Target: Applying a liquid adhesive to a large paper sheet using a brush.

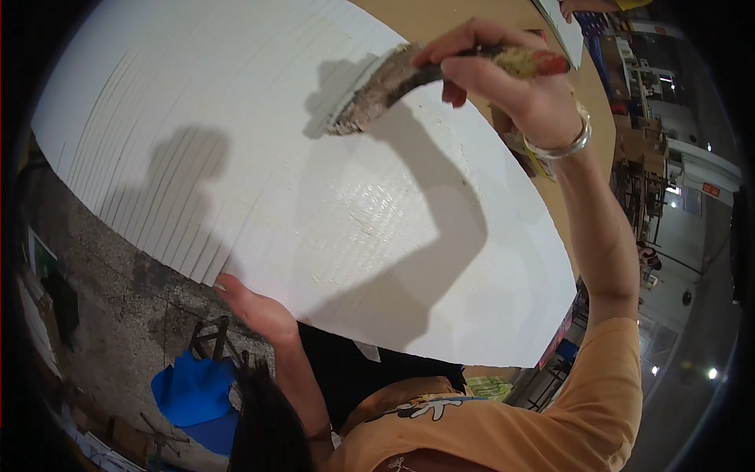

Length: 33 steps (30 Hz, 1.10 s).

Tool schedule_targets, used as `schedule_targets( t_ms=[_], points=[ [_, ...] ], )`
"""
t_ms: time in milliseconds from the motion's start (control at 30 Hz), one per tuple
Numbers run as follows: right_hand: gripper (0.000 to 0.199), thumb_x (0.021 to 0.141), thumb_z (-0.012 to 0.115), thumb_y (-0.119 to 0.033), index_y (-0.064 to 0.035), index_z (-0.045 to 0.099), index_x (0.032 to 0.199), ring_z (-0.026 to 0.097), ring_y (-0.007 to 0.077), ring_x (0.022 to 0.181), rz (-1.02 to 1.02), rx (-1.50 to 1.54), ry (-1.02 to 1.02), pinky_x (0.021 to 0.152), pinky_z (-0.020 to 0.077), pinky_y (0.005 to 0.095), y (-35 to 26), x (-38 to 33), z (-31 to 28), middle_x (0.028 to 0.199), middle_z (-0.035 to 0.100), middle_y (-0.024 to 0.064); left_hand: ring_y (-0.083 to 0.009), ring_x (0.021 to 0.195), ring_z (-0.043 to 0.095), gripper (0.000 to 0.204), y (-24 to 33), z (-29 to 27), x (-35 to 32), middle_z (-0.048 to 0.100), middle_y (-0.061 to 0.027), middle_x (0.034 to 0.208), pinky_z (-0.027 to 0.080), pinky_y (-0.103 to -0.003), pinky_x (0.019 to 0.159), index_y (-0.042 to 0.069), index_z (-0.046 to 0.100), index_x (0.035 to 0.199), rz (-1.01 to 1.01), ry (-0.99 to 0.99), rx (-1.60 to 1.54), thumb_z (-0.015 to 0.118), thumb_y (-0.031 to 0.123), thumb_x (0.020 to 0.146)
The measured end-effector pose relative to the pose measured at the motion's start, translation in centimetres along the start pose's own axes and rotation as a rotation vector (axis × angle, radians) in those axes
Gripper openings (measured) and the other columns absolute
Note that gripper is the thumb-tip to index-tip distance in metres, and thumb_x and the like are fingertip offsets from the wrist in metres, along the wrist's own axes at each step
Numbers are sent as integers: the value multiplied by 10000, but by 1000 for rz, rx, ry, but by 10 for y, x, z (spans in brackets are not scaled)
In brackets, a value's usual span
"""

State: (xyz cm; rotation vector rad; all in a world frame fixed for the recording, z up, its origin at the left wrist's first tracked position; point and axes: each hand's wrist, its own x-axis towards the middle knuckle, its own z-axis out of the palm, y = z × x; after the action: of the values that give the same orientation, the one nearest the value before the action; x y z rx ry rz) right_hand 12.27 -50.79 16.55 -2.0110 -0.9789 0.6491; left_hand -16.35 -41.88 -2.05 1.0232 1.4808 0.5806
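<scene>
— What packages or signs are around the work?

— Few that read clearly. At the far right, in the dim hall, a small red rectangular sign [710, 189] hangs on a pale wall. Brown cardboard boxes [638, 145] are stacked right of the board's far edge. Below the board's near right corner runs a red strip label [557, 340], and a green-patterned package [489, 386] lies just under the board's near edge. A blue cloth [193, 393] sits on the grey speckled floor at lower left.

— And the board itself?

— A large white grooved board [259, 181] fills the middle, its right half glossy with wet white paint.

— How is the right hand posed?

— The right hand [503, 75] is raised over the board's far part, wrist bent, a silver bangle [562, 145] on it. Its fingers are curled together, gripping the red-tipped handle of a wide paintbrush [393, 82], whose paint-caked bristles touch the board.

— The left one?

— The left hand [252, 307] rests at the board's near edge, palm against it. Its fingers reach under the edge, so I cannot tell whether they are spread.
</scene>
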Motion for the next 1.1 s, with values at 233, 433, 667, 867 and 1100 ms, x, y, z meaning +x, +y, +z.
schedule_targets(
  t_ms=[233,433,667,867,1100],
  points=[
    [152,802,628,-146,2,661,815,573,75,580,148,-57,-40,516,469,207,10,-58,-35,713,638,42,-313,1391,123,745,4,-2,-6,89,-253,1490,103,-393,1136,-62,148,1419,47,-46,-92,332,494,959],
    [146,815,585,-121,6,651,846,569,84,601,114,-18,18,540,472,215,24,-54,-25,784,642,71,-315,1390,136,684,-6,-7,-1,124,-200,1502,107,-405,1139,4,160,1440,122,-70,239,240,493,969],
    [190,807,610,-194,-17,674,831,561,82,529,176,0,-29,468,456,222,17,-65,-39,678,631,45,-311,1360,226,727,9,-7,-1,210,-206,1475,165,-392,1123,-20,176,1429,48,-10,19,271,522,954],
    [224,852,539,-192,-3,657,874,538,81,542,78,-111,-72,481,419,204,35,-54,-32,667,592,41,-310,1303,323,749,8,0,-3,262,-228,1437,240,-371,1091,-50,197,1408,49,-5,38,304,531,948],
    [209,832,501,-160,1,634,844,507,84,498,195,-101,-40,453,415,220,19,-92,-57,805,662,108,-302,1302,327,712,17,2,-12,283,-205,1444,237,-350,1085,-49,232,1406,48,39,-8,330,496,958]
  ],
)
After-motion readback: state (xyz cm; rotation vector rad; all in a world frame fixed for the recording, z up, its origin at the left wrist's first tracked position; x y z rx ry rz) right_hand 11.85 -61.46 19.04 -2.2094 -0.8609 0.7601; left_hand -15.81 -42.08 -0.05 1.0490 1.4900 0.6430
